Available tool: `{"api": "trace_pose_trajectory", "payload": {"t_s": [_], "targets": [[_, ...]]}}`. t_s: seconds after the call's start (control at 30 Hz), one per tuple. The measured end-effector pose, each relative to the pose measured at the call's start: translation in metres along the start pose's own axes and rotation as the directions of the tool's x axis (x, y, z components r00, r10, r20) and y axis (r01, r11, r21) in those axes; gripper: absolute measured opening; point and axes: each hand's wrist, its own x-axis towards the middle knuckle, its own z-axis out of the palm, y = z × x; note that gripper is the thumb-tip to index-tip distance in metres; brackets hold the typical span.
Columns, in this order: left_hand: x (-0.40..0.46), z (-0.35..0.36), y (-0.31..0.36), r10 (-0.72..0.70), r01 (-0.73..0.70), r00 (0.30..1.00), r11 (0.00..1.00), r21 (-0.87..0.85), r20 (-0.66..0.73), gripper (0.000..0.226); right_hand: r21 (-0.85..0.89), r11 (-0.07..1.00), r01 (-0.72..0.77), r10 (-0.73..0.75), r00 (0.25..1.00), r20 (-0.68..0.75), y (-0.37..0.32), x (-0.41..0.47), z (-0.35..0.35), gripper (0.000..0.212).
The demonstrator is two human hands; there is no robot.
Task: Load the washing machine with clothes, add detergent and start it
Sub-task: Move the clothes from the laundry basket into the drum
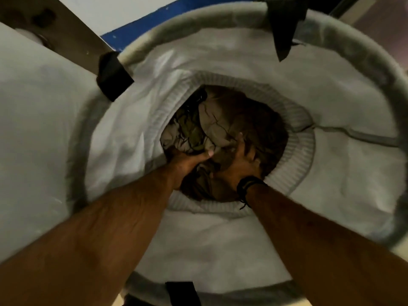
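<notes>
I look straight down into a round white fabric laundry hamper (220, 62) with a grey padded rim. At its bottom lies a heap of clothes (218, 127) in beige, olive and brown. Both my arms reach deep into the hamper. My left hand (187, 161) is closed on a bunch of the beige and olive cloth. My right hand (241, 160), with a black band on its wrist, presses into the brown cloth with fingers curled into it. The washing machine and detergent are not in view.
Black straps (113, 76) (284, 23) (182, 293) sit on the hamper's rim at left, top and bottom. A white surface (33, 129) stands to the left. A blue strip (141, 25) and a brown panel (66, 25) lie beyond the rim.
</notes>
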Motion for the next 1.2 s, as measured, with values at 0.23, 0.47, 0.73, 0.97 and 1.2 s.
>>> {"api": "trace_pose_trajectory", "payload": {"t_s": [0.23,0.47,0.73,0.97,1.2], "targets": [[-0.022,-0.004,0.002,0.211,-0.211,0.977,0.977,-0.026,0.038,0.084,-0.265,0.96,0.092,-0.109,0.993,-0.052,0.005,0.031,0.006,0.056],[-0.012,0.015,0.013,0.072,-0.071,0.987,0.997,-0.017,0.145,0.092,-0.263,0.962,0.074,-0.073,0.997,0.015,0.009,0.033,-0.002,0.054],[0.028,0.024,-0.01,0.109,-0.113,0.973,0.994,-0.01,-0.204,0.079,-0.26,0.957,0.124,-0.048,0.959,0.281,0.017,0.019,0.012,0.108],[-0.025,0.033,0.006,0.343,-0.29,0.904,0.931,0.222,-0.257,0.064,-0.121,0.99,0.067,-0.046,0.986,0.163,0.006,-0.014,-0.003,0.141],[-0.125,0.008,0.019,0.287,-0.297,0.943,0.954,-0.039,-0.169,0.044,-0.07,0.994,0.088,-0.073,0.98,0.187,-0.01,-0.083,-0.015,0.145]]}}
